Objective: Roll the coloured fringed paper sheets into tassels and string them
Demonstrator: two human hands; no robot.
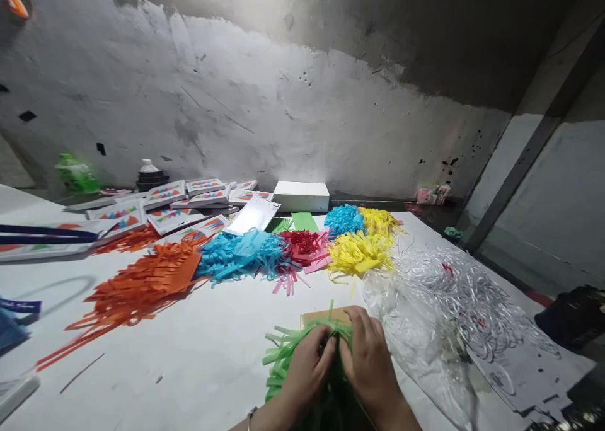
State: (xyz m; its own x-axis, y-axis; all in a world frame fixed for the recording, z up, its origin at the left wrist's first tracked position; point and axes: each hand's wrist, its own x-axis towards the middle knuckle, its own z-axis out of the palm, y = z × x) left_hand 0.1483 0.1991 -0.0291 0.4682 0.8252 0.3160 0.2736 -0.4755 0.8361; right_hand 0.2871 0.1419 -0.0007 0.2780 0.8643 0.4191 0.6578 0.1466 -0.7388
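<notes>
Green fringed tissue paper (pixel 283 355) is bunched at the front middle of the table, its cut strips fanning out to the left. My left hand (pixel 307 365) pinches the paper between thumb and fingers. Close against it, my right hand (pixel 371 358) grips the same paper from the right, fingers bent and thumb pointing inward. The thumbs nearly meet, and the exact spot they press is partly hidden. Behind the fingers shows the edge of a brown cardboard piece (pixel 309 319). A dark green mass of strips hangs between my wrists.
Fringed tissue heaps lie across the table: orange (pixel 142 280), blue (pixel 241 254), red (pixel 302 245) and yellow (pixel 362 253). To the right are clear plastic (pixel 401 317) and tangled silvery cord (pixel 467 298). Printed packs (pixel 163 195) and a white box (pixel 301 198) stand toward the wall.
</notes>
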